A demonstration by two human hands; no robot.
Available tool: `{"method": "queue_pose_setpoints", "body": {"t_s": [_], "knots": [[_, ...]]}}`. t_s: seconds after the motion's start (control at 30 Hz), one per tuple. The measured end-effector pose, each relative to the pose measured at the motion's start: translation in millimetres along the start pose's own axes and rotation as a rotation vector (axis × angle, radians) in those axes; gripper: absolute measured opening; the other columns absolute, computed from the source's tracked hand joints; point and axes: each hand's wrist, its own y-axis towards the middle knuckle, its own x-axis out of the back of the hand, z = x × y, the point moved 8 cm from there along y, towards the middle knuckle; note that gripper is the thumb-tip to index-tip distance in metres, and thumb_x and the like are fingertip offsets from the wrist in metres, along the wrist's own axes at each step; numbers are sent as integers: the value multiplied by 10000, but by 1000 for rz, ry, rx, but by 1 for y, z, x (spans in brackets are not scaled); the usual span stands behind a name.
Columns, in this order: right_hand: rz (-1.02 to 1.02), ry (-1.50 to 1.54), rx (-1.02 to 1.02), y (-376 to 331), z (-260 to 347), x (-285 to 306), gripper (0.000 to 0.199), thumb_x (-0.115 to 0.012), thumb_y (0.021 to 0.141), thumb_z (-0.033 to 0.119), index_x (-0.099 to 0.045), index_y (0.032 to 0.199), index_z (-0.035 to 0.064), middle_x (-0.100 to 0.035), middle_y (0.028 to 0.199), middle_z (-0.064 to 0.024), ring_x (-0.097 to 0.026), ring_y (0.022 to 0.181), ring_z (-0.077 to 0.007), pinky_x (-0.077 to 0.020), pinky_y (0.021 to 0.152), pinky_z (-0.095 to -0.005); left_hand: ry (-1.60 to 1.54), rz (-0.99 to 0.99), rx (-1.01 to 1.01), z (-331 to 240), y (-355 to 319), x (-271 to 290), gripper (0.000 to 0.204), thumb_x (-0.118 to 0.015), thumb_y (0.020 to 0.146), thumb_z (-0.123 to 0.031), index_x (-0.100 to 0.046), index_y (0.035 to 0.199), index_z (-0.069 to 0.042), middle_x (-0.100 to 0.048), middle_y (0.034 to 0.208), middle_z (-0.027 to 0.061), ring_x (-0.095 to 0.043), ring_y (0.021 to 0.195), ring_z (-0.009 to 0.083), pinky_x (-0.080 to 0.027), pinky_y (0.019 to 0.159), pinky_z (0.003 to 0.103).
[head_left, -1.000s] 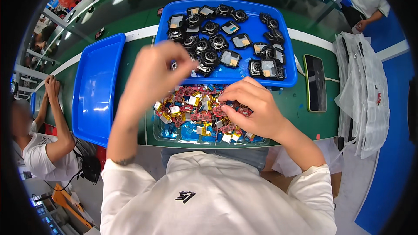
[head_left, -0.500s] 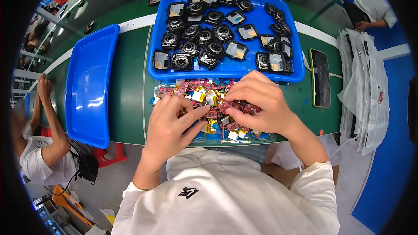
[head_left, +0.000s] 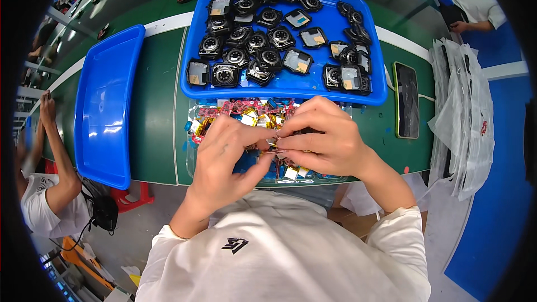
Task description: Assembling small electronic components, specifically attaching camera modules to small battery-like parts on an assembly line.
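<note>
Compared with half a second ago, when a gap was separating their fingertips, the left hand [head_left: 226, 148] and right hand [head_left: 330, 137] are now meeting. Both are pinching a small reddish circuit-board piece [head_left: 274, 151], partly hidden by the fingers. Below them, a clear plastic tray [head_left: 191, 159] is holding a heap of battery-and-board parts [head_left: 248, 117]. Just beyond the hands, a blue tray [head_left: 321, 19] is carrying black smartwatch housings [head_left: 280, 37]. Everything is resting on a green bench [head_left: 154, 89]; a second blue tray [head_left: 106, 106] is lying left of the hands, a smartphone [head_left: 406, 100] right of them. Farther right, translucent plastic bags [head_left: 464, 117] are hanging. Far left, a co-worker [head_left: 47, 196] is sitting near a red stool [head_left: 137, 194].
</note>
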Motion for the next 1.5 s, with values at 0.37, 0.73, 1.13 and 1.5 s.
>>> {"method": "queue_pose_setpoints", "body": {"t_s": [0.37,0.73,1.13,1.5], "knots": [[26,153,-43,1,0,5,169,-769,649,21,-701,801,47,-669,841,-55,-600,738,-206,-468,640,-305,-321,49,334,25,-7,1,116,-731,687,-3,-668,779,-38,-646,758,66,-565,695,196,-419,654,288],[147,351,-433,-9,-20,0,88,-728,752,53,-679,818,21,-649,698,-33,-584,611,-80,-391,494,-226,-222,27,229,12,3,-3,181,-762,705,-36,-664,854,-12,-651,818,56,-567,699,148,-403,599,261],[-79,389,-424,-11,-30,11,114,-734,782,44,-704,888,14,-685,774,-58,-577,583,-70,-422,507,-197,-495,-42,354,34,-14,-13,133,-702,743,43,-603,829,20,-676,839,97,-523,626,55,-419,572,194],[-42,398,-371,-8,-25,11,67,-733,781,26,-705,837,1,-701,792,-81,-626,620,-91,-482,550,-212,-517,75,508,28,-4,-21,164,-743,722,-7,-666,866,13,-656,800,60,-555,673,84,-422,586,214]]}}
